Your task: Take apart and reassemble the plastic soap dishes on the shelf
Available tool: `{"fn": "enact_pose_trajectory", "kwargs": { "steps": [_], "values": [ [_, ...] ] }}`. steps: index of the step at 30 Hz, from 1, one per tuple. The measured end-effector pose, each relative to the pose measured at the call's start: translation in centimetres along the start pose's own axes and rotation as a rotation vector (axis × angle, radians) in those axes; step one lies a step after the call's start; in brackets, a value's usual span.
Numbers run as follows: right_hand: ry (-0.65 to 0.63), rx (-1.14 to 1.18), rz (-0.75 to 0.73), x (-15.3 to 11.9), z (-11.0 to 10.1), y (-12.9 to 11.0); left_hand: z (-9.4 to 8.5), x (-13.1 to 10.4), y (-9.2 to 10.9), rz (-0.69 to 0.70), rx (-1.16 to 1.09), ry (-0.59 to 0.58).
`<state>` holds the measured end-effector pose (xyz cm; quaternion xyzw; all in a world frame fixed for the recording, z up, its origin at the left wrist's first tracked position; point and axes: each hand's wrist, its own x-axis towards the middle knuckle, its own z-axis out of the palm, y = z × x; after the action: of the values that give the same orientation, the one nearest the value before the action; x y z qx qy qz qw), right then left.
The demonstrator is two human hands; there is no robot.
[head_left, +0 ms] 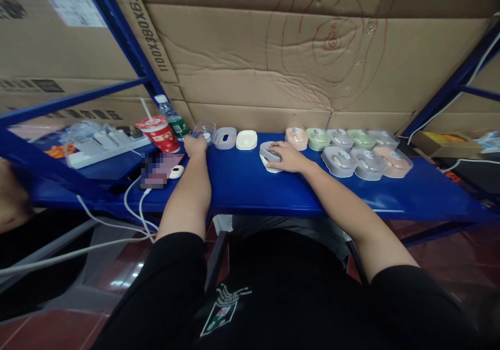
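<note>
My right hand [287, 156] is closed over a grey lid [269, 148] with rounded corners, which sits tilted on a pale white base [272, 169] on the blue table. My left hand [195, 145] is stretched to the back left, its fingers curled and partly hidden, with the thumb at the edge of a clear plastic cover [207, 129]. Between the hands lie a grey piece with a dark oval slot [225, 138] and a cream-coloured shallow piece [246, 140].
Several boxes with clear covers, peach, green and grey [339, 161], stand in two rows at the right. A red cup with a straw [161, 134], a water bottle [174, 118] and a phone [160, 170] with white cables are at the left. Cardboard [234, 53] backs the blue table [250, 188].
</note>
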<state>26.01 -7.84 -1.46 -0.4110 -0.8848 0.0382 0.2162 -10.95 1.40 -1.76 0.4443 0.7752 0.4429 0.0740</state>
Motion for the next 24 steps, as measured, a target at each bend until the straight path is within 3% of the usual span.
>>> {"fn": "enact_pose_trajectory", "kwargs": {
  "steps": [3, 7, 11, 17, 24],
  "values": [
    [0.012, -0.019, 0.015, 0.0, 0.0, 0.1, -0.1, -0.4, 0.2, -0.105, -0.019, 0.031],
    [-0.009, -0.012, 0.016, 0.0, -0.2, 0.3, -0.2, -0.9, 0.3, -0.125, -0.039, 0.054],
    [-0.006, -0.009, 0.017, 0.0, -0.2, 0.4, 0.0, -1.1, 0.3, -0.078, -0.012, 0.095],
    [0.071, 0.001, 0.02, 0.0, -0.4, 0.2, 0.9, -0.9, 0.1, 0.038, 0.066, -0.051],
    [0.146, 0.003, 0.05, 0.0, -0.9, -0.3, 1.1, -1.1, -0.2, 0.041, 0.076, -0.009]
  ]
}}
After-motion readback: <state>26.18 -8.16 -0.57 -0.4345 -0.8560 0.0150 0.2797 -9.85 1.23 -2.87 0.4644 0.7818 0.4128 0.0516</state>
